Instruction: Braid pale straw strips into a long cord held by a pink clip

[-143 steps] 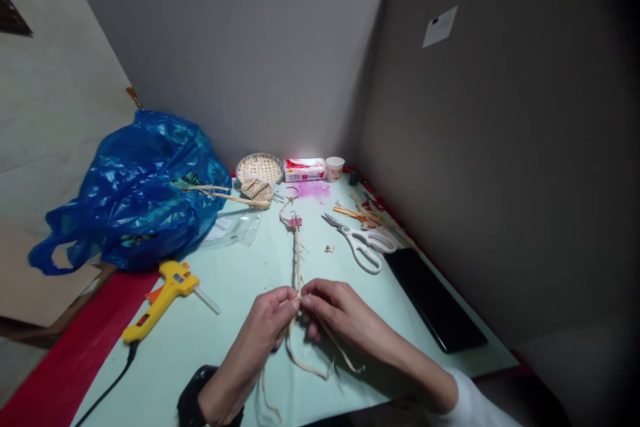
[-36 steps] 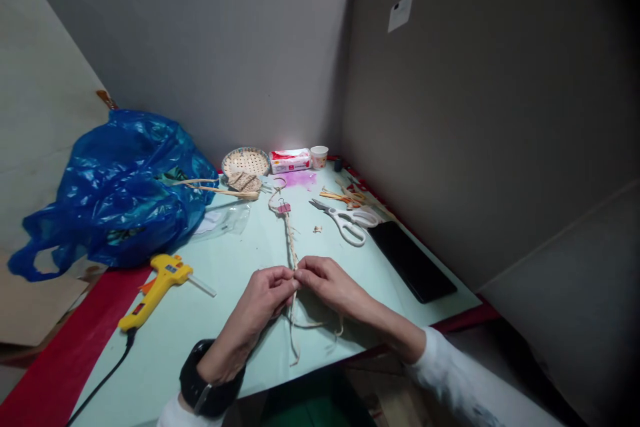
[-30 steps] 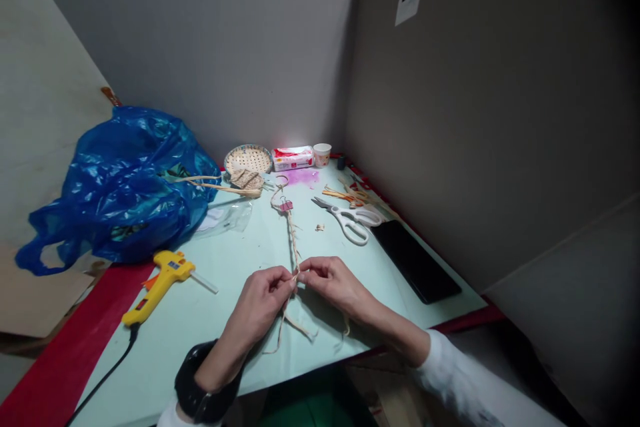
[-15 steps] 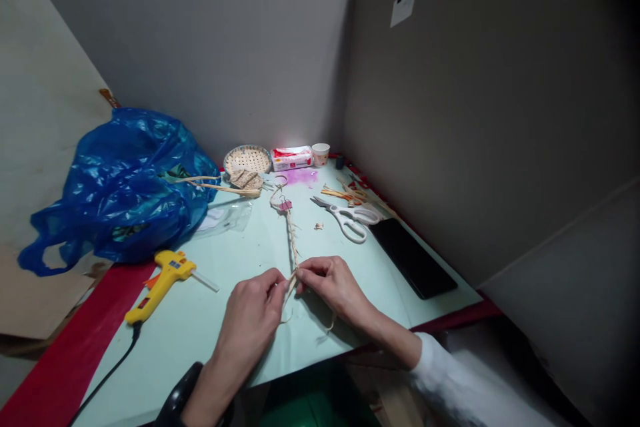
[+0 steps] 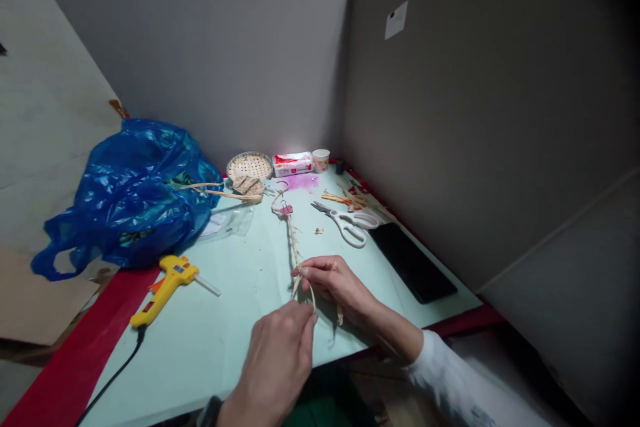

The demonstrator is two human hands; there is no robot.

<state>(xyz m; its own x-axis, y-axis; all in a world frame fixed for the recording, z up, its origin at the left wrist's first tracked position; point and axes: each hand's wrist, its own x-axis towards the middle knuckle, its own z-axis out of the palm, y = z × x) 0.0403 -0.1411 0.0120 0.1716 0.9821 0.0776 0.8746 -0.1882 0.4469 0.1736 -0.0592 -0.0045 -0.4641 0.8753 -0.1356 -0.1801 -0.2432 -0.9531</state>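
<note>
A thin braid of pale straw-like strands (image 5: 291, 238) runs down the table from a pink binder clip (image 5: 286, 211). At its lower end my right hand (image 5: 336, 282) pinches the braid between thumb and fingertips. My left hand (image 5: 280, 353) is lower and nearer to me, its fingers closed on a loose strand (image 5: 313, 295) that curves up to the braid. Its fingertips are partly hidden behind the back of the hand. Another loose end (image 5: 340, 315) hangs beneath my right hand.
Left of the braid lie a yellow glue gun (image 5: 165, 290) with a cord and a blue plastic bag (image 5: 145, 193). White-handled scissors (image 5: 347, 223) and a black phone-like slab (image 5: 413, 261) lie to the right. A woven basket (image 5: 250, 165), tissue pack (image 5: 293, 163) and paper cup (image 5: 321, 160) stand behind.
My left hand has drawn away from the braid, toward me and slightly right, pulling a strand. My right hand keeps its pinch in nearly the same place. The view has shifted slightly.
</note>
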